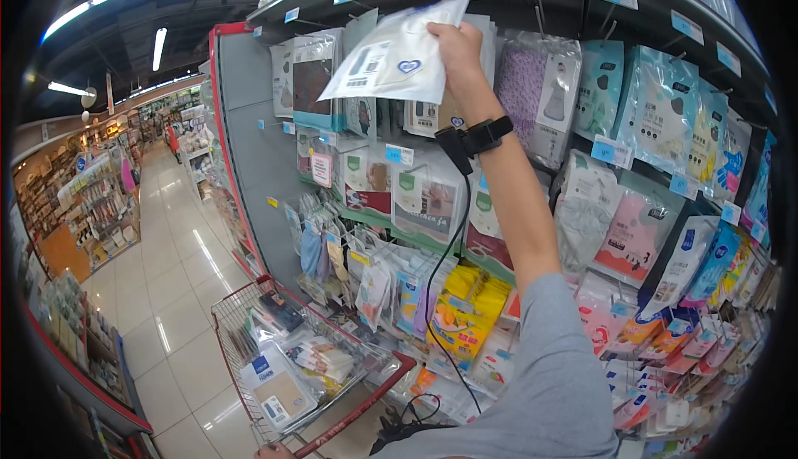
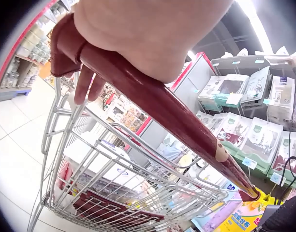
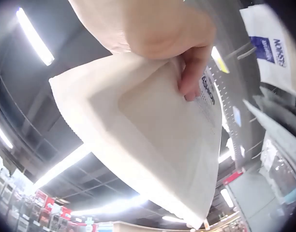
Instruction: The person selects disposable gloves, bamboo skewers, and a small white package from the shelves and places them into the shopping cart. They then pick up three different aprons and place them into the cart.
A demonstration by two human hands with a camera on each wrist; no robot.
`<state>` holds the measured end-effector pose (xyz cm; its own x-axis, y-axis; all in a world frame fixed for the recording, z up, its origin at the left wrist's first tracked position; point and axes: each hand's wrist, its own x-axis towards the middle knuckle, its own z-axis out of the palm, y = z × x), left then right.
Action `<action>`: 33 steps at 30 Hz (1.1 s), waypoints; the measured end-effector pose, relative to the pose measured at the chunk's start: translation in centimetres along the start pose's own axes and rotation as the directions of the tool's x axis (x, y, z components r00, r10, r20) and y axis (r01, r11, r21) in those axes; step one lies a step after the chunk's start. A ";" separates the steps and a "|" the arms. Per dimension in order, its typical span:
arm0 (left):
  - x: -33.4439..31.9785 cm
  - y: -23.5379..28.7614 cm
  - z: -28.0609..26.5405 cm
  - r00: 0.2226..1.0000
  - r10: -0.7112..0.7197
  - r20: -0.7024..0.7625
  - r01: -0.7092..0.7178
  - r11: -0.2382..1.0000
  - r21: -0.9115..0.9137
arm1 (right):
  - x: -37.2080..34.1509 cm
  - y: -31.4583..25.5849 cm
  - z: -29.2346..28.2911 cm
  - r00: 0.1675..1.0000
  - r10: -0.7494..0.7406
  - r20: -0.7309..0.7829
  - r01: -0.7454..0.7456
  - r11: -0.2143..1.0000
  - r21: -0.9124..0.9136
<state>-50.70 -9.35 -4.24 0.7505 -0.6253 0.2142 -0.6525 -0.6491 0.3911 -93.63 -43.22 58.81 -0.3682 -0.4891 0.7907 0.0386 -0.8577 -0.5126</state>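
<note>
My right hand (image 1: pixel 460 50) is raised in front of the upper rack and pinches a flat white packet (image 1: pixel 391 56) by its edge. The packet carries a barcode and a blue heart-shaped mark, and it tilts down to the left in the head view. In the right wrist view, the thumb and fingers are bent over the packet's edge (image 3: pixel 153 121). Low in the head view, my left hand (image 1: pixel 274 451) is at the red handle of a shopping cart (image 1: pixel 366 409). The left wrist view shows that hand gripping the handle, with fingertips (image 2: pixel 81 87) below the bar.
A wire basket (image 1: pixel 218 326) of the cart holds several packaged goods, with a white-and-tan packet (image 1: pixel 278 388) on top. Hanging packets, including a purple one (image 1: pixel 532 98) and yellow ones (image 1: pixel 470 305), fill the rack. A tiled aisle (image 1: pixel 179 268) runs along the left.
</note>
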 end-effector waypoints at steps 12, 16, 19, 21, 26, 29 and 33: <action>0.3 -2.0 4.2 0.987 -0.073 -0.146 0.056 0.992 -0.115 | -26.1 7.5 8.1 0.847 0.198 0.493 -0.263 0.962 0.067; 0.1 -1.9 2.9 0.997 -0.037 -0.068 0.027 0.989 -0.144 | -38.5 17.0 7.6 0.492 0.666 0.561 -0.683 0.695 -0.226; 0.2 -2.0 2.5 0.991 -0.005 -0.133 -0.005 0.997 -0.073 | -45.6 21.0 8.9 0.397 0.733 0.552 -0.770 0.593 -0.234; 0.4 -1.5 1.8 0.992 -0.026 -0.122 0.019 0.998 -0.061 | -49.5 23.3 9.9 0.390 0.768 0.508 -0.720 0.598 -0.351; 0.2 -1.3 1.7 0.987 0.012 -0.159 -0.023 0.998 -0.066 | -61.5 33.2 10.0 0.355 0.735 0.577 -0.613 0.650 -0.450; 0.1 -1.2 1.5 0.987 0.007 -0.163 -0.019 0.998 -0.068 | -63.8 33.7 7.8 -0.098 0.932 0.350 -0.156 0.333 -0.930; 0.2 -1.4 1.5 0.993 0.052 -0.108 -0.056 0.998 -0.031 | -59.6 32.0 2.3 -0.182 0.795 0.579 -0.284 0.521 -0.805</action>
<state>-49.78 -9.14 -6.07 0.7224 -0.6076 0.3301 -0.6898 -0.5996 0.4058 -68.33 -41.89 -3.99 0.6351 -0.6847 -0.3575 -0.6232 -0.1807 -0.7609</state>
